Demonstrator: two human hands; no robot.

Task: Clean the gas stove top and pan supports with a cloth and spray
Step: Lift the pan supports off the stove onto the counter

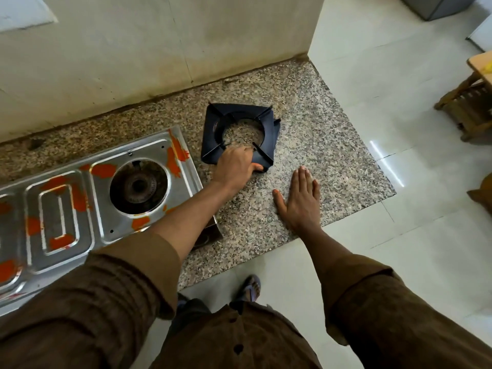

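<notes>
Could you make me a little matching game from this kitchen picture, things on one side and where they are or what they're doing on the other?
Things:
1. pan support
2. left hand
3. right hand
4. stove top

States:
A. lies flat, fingers straight, on the granite counter
B. steel, smeared with orange patches
C. dark, off the stove, on the counter
D. grips the support's near edge

Pairs: 1-C, 2-D, 3-A, 4-B
</notes>
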